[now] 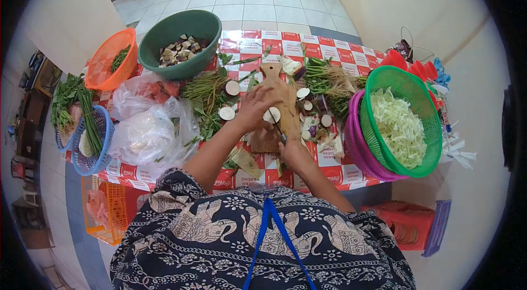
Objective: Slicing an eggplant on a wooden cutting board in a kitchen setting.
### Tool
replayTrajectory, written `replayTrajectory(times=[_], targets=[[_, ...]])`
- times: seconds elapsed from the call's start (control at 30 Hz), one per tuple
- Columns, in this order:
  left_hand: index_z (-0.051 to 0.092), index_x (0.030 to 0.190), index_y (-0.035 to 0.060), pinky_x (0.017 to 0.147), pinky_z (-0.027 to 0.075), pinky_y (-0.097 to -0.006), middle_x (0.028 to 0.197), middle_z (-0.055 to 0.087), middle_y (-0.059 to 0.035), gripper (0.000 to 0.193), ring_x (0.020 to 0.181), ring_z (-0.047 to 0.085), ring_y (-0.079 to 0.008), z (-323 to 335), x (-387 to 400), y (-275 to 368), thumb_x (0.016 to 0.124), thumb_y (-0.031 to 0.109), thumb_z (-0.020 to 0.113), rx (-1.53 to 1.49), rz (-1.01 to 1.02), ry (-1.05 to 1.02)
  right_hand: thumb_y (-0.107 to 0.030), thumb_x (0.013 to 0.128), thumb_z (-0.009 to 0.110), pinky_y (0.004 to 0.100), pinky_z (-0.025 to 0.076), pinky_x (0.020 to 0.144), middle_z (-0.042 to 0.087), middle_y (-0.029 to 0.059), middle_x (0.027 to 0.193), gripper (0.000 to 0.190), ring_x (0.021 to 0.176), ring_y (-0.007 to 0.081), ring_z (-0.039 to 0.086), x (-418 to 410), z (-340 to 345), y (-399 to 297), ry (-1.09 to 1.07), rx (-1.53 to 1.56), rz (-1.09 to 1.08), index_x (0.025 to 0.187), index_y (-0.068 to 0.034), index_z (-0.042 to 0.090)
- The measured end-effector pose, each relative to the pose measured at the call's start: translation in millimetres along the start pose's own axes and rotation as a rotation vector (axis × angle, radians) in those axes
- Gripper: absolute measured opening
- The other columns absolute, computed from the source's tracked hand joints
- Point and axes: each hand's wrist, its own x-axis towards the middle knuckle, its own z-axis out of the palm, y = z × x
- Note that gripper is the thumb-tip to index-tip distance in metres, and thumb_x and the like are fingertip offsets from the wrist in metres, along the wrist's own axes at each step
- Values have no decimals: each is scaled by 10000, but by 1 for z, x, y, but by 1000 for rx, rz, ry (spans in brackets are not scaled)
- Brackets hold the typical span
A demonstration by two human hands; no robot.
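Note:
My left hand [251, 109] reaches over the wooden cutting board [271, 78], its fingers and thumb around a piece of eggplant with a round white cut face [271, 115]. In my right hand [293, 153] is a knife [281, 132], gripped by its handle near the board's close end. The blade lies in front of the cut face; whether it touches is hard to tell. Left of the board sit pale cut eggplant ends [227, 113]. To its right are more eggplant trimmings [326, 120] and scraps.
A dark green basin [148, 49] holds eggplant chunks [181, 52]. Shredded cabbage [397, 125] fills a green colander [432, 141] over magenta ones [355, 141]. Long beans lie in a blue basket [108, 129]; plastic bags [144, 141], an orange basket [131, 49] and leafy stems [325, 78] surround the board.

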Motion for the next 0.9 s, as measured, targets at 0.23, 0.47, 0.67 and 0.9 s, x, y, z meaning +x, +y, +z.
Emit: replayTrajectory(times=[0.23,0.47,0.67,0.9], targets=[[675,952,326,1007,53,-657,1331,393,34,504,1358,102,-271,-11,33,13,472,253,808,270,130,-372,-293,866,500,507,455,716,593,306,811,402,786,454,581,-11,3,10,61,12,-2,1029,72,454],[660,998,228,992,338,-407,1217,516,-20,516,1244,348,-328,-2,30,0,503,195,803,182,211,-330,-266,883,486,481,457,672,581,277,894,376,780,406,592,-69,0,38,-28,-14,12,1066,58,433],[601,1048,76,848,458,-388,1101,536,-148,580,1056,517,-332,26,9,-4,525,201,818,-101,-65,-258,-365,896,448,499,440,693,587,305,836,421,815,447,578,-84,1,61,-20,343,84,1002,43,451],[488,1155,-10,796,457,-365,1017,555,-184,803,949,554,-292,21,-29,11,479,204,866,-328,-378,30,-344,895,455,526,434,692,577,318,796,397,780,469,567,-52,8,30,181,224,-67,1037,24,418]])
